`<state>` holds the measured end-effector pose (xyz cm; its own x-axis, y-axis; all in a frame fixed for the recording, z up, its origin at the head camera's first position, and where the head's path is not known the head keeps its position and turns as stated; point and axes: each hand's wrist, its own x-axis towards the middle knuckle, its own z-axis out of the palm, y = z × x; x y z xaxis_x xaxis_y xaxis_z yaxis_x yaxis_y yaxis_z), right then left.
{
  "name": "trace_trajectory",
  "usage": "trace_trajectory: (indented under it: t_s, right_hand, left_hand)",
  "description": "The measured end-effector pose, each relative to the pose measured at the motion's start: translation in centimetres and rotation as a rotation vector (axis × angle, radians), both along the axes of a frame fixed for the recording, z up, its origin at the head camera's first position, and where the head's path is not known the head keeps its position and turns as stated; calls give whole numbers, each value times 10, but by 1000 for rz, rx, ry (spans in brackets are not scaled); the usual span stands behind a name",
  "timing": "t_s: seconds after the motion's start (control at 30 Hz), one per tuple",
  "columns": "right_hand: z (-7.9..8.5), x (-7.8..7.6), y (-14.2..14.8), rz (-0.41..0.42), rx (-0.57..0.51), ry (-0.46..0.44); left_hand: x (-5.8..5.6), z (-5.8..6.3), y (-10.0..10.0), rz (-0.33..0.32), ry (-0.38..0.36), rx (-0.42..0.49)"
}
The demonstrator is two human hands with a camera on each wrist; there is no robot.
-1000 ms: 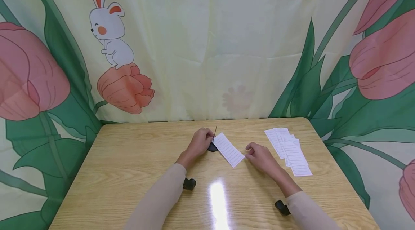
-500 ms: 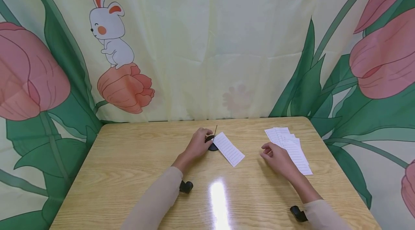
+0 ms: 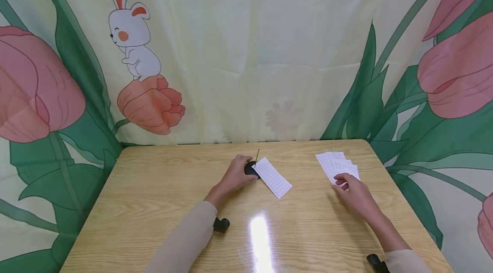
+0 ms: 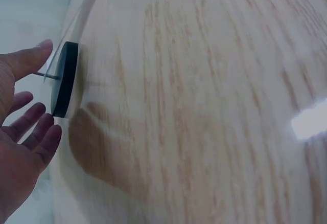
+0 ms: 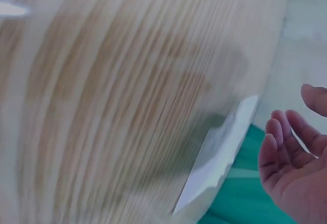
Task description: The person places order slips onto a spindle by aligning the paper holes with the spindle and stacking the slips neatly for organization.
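Observation:
A bill spike with a round black base [image 3: 250,168] and a thin upright metal pin [image 3: 258,154] stands near the table's far middle. One printed paper slip [image 3: 274,179] has its upper left corner at the pin and slants toward the near right. My left hand [image 3: 236,176] is spread around the base's left side; in the left wrist view its relaxed fingertips [image 4: 50,124] are right at the rim of the base. Over at the right, my right hand [image 3: 353,194] hangs with loosely bent fingers over several overlapping printed slips [image 3: 334,163], covering their near part and holding nothing.
The wooden table [image 3: 161,187] reaches back to a curtain [image 3: 215,72] printed with tulips and a rabbit. Black wrist devices [image 3: 221,225] sit at both sleeves. A bright light reflection lies on the near middle of the tabletop.
My right hand has moved right, from beside the single slip to over the overlapping slips. My left fingers have left the pin and spread around the base. The slip stays at the pin.

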<state>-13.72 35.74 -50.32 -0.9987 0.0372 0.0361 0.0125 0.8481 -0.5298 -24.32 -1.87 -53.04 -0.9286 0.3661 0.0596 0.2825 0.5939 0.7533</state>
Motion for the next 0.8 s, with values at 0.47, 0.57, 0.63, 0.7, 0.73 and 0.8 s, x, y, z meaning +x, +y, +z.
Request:
trace_trajectory:
  t_s: [0.47,0.57,0.63,0.7,0.73,0.8]
  right_hand:
    - [-5,14,38,-98,68,-53]
    - [-7,17,45,-114,108,-53]
    - [-9,19,49,-129,138,-60]
    - [-10,21,52,-144,160,-84]
    - [-10,22,54,-151,167,-104]
    - [-11,23,56,-162,165,-156]
  left_hand:
    - [-1,-8,1,47,-48,-72]
    - [-1,-9,1,57,-50,-77]
    - [-1,-10,1,62,-46,-91]
    - [-2,-11,2,65,-44,-105]
    - [-2,-11,2,67,-44,-111]
    - [-1,-12,2,71,-44,-115]
